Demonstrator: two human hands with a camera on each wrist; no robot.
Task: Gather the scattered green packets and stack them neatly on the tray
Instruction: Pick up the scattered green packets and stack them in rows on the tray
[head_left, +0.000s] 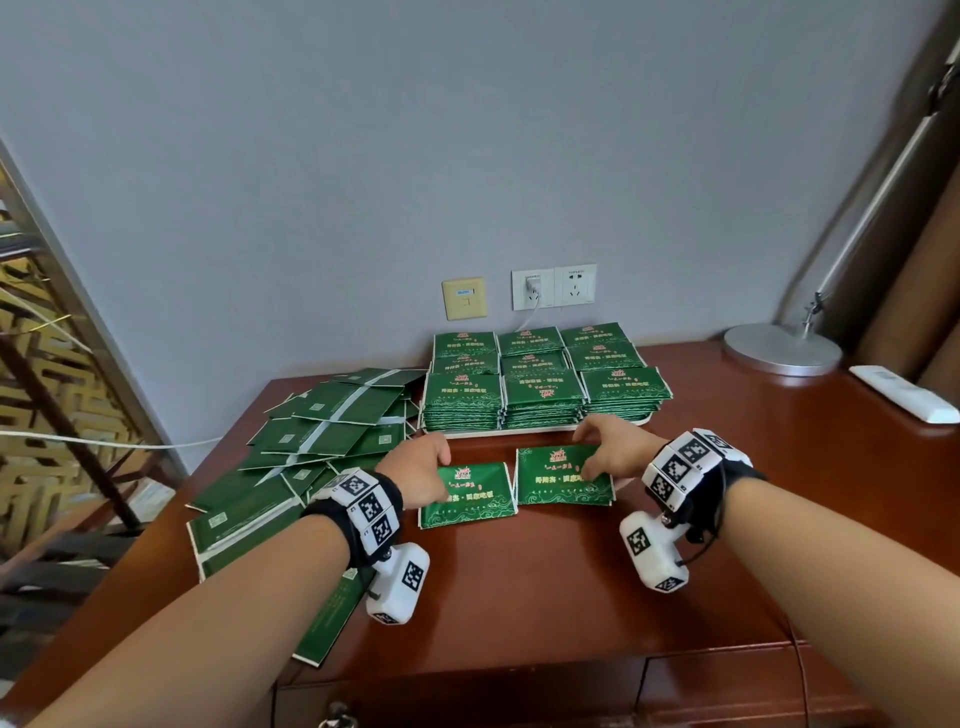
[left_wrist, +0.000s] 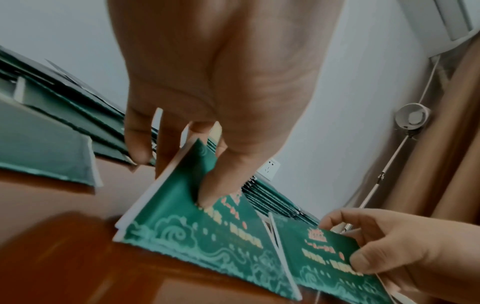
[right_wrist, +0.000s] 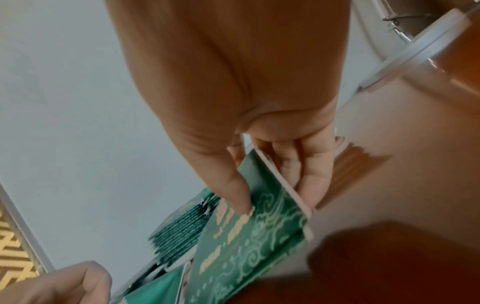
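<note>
Two green packets lie side by side on the wooden table, just in front of the tray. My left hand (head_left: 423, 470) pinches the left packet (head_left: 475, 501), thumb on its printed face (left_wrist: 202, 224) and fingers behind its far edge. The right packet (head_left: 558, 480) is pinched the same way by my right hand (head_left: 608, 452), its thumb on top of the print (right_wrist: 233, 242). Behind them the white tray (head_left: 535, 430) carries neat rows of stacked green packets (head_left: 543, 384). A loose heap of scattered packets (head_left: 311, 447), mostly face down, covers the table's left side.
A lamp base (head_left: 782, 347) and a white remote (head_left: 904, 393) sit at the back right of the table (head_left: 571, 597). Wall sockets (head_left: 553, 287) with a plugged cable are behind the tray. A patterned metal frame (head_left: 47, 332) stands off the left edge.
</note>
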